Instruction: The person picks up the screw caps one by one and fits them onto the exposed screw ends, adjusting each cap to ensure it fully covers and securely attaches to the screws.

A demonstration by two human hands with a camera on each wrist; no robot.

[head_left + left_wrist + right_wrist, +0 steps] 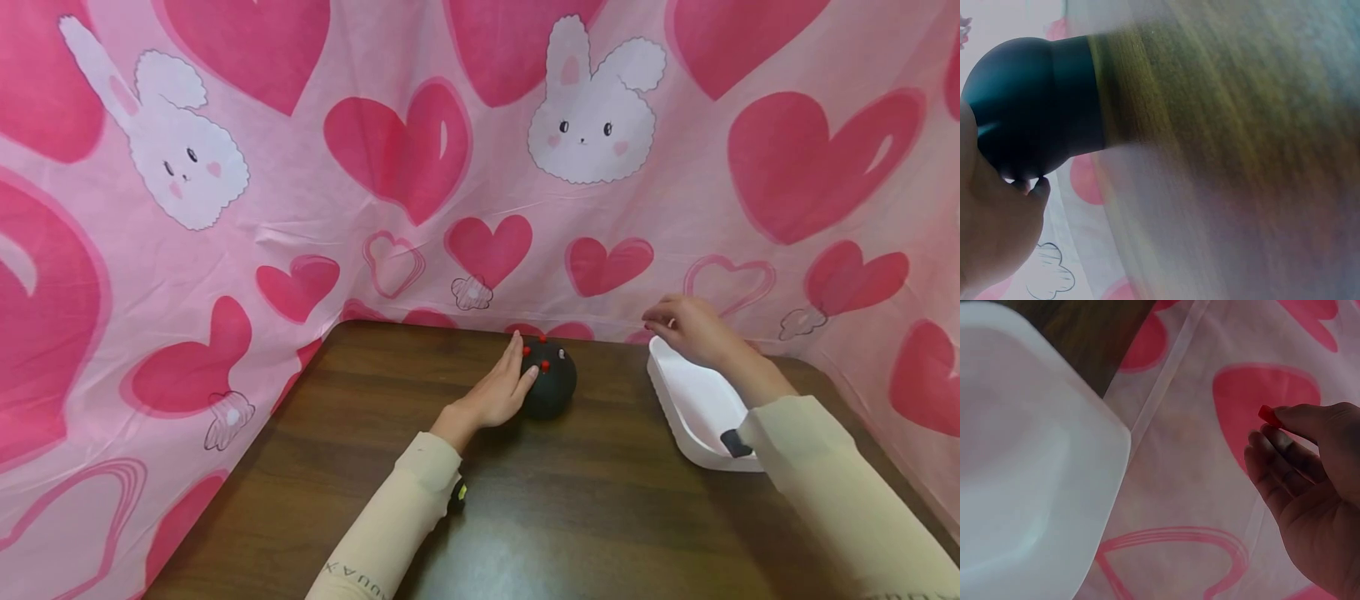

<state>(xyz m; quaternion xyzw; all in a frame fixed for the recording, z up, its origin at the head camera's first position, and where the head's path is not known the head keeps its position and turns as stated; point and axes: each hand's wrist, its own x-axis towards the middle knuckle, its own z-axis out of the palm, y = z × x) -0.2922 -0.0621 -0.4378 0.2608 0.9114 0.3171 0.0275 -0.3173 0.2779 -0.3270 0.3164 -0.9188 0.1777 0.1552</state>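
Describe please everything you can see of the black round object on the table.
The black round object is a matte dark ball-like form, seemingly foam or rubber, with several small red pins stuck in its top. It sits on the brown wooden table near the far edge, close to the pink heart cloth. The left hand rests against its left side. The white tray lies apart, to its right.

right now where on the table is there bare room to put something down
The widest bare stretch is the near table between the two sleeves, in front of the black ball. The left side, from the left hand out to the cloth, is bare too. It is crowded at the back right: ball, right hand, white tray.
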